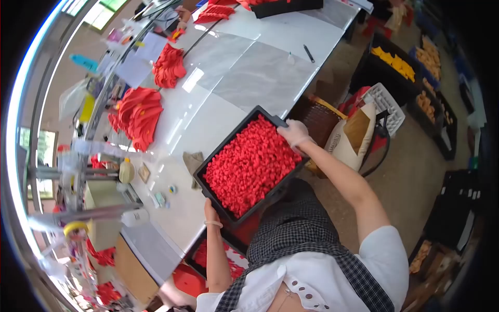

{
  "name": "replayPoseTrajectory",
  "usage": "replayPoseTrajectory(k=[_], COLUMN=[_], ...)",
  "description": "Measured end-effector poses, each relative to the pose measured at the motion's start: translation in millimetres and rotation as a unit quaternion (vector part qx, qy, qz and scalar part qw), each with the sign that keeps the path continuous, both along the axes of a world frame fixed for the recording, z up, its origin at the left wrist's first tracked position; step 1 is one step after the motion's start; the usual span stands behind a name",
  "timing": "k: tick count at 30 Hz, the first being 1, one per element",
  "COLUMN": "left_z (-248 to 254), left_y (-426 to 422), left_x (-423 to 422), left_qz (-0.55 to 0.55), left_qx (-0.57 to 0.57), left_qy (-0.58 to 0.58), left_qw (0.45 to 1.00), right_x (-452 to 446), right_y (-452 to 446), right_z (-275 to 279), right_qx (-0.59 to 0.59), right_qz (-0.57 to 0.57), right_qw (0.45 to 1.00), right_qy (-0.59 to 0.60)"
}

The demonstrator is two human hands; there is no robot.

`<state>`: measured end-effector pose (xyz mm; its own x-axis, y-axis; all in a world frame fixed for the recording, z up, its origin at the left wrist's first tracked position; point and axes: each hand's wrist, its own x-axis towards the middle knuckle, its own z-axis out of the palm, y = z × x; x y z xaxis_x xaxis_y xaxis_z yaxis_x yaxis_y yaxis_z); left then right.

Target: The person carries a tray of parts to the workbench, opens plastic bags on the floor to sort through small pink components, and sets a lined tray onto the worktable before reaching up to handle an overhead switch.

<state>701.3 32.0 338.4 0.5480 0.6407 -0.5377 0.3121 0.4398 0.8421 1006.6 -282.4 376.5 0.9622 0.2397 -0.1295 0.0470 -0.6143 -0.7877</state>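
A black rectangular bin (pixel 212 154) full of small red pieces (pixel 252 164) is held in front of my body, tilted at an angle across the view, close to the table's edge. My right hand (pixel 295 133), in a pale thin glove, grips its far right corner. My left hand (pixel 210 211) is at the near left corner, with its fingers mostly hidden by the bin's side. A grey-brown cloth (pixel 193 165) lies on the table against the bin's left side. Below my left arm, another dark bin with red pieces (pixel 234 262) is partly visible.
Piles of red parts (pixel 139 115) lie along the left side of the glossy table (pixel 249 78). A black pen (pixel 309 53) rests near its right edge. A chair with a bag (pixel 353 135) stands at right, before bins of yellow parts (pixel 393 63). Another person's hand (pixel 183 15) shows at top.
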Motion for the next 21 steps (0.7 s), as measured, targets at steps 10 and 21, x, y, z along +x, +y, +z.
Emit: replayPoseTrajectory(k=[10,21], left_z=[-24,-5], left_y=[48,88], left_x=[240,553], left_qz=[0.069,0.079], left_qx=[-0.024,-0.122], left_qy=[-0.052,-0.137], left_qw=[0.996,0.98], right_x=[253,218], right_y=[107,42], right_z=[-3,-22], right_qx=[0.099,0.201], right_qz=[0.025,-0.016], right_qw=[0.991,0.977], right_qy=[0.081,-0.072])
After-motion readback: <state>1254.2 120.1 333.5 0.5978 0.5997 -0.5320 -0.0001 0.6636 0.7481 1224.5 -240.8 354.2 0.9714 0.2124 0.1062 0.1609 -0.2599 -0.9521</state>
